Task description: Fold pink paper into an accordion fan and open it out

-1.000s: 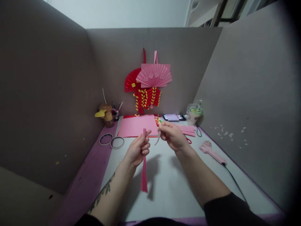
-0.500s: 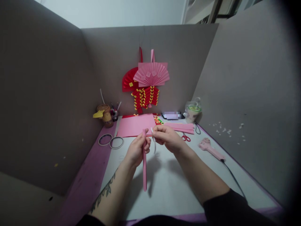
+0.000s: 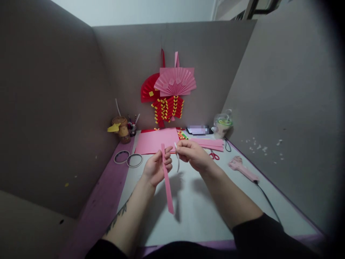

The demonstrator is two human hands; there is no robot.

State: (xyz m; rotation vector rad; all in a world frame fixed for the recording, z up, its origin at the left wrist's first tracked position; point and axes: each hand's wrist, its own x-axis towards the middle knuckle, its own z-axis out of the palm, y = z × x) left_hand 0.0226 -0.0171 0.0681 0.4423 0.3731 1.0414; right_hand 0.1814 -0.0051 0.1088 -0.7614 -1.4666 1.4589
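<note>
My left hand [image 3: 155,167] pinches a long folded pink paper strip [image 3: 167,187] near its top end; the strip hangs down over the white table [image 3: 188,212]. Close beside it, my right hand [image 3: 193,155] holds a thin white strip [image 3: 177,161] between thumb and fingers, its loose end curling downward. The two hands almost touch at the top of the pink strip.
Pink paper sheets [image 3: 157,141] and cut pink strips [image 3: 211,144] lie behind the hands. Two tape rings [image 3: 128,159], red scissors [image 3: 214,155], a pink glue gun [image 3: 242,169] with cord, a pen cup [image 3: 121,128], a phone [image 3: 198,130] and a plastic cup [image 3: 222,126] sit around. Paper fans [image 3: 169,86] hang on the back wall.
My right hand has moved left, closer to my left hand. The pink strip has turned from edge-on to show its flat face and now tilts to the right.
</note>
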